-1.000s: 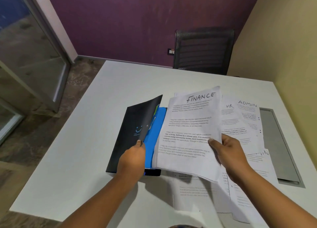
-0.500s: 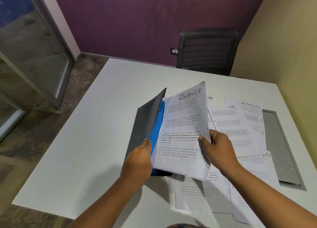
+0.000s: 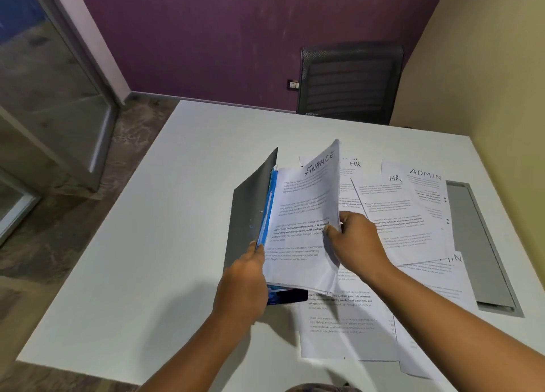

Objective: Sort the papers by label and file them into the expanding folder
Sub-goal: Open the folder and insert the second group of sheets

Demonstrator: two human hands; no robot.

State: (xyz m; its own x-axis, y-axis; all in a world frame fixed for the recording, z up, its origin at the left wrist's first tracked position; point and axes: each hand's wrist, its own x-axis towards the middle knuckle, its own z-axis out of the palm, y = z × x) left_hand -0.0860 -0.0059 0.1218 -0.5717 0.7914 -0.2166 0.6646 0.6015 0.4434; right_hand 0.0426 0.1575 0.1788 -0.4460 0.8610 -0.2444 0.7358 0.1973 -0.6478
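Mid-frame, the expanding folder (image 3: 250, 211) now stands steeper than a second ago, its dark cover swung up. The left hand (image 3: 246, 276) pinches that cover's lower edge; the right hand (image 3: 354, 241) grips the FINANCE sheets (image 3: 303, 214), now tilted against the blue pockets. Filing looks imminent. HR papers (image 3: 392, 211) and ADMIN papers (image 3: 427, 185) wait at right.

Left half of frame: the table (image 3: 147, 244) lies bare, open to a hand.
Centre: the folder (image 3: 250, 214) stands tilted open, the FINANCE sheet (image 3: 303, 223) against it, barring the way across.
Right: loose papers (image 3: 407, 214) cover the top up to a grey panel (image 3: 477, 244).
Upper centre: a chair (image 3: 351, 82) closes the far edge.
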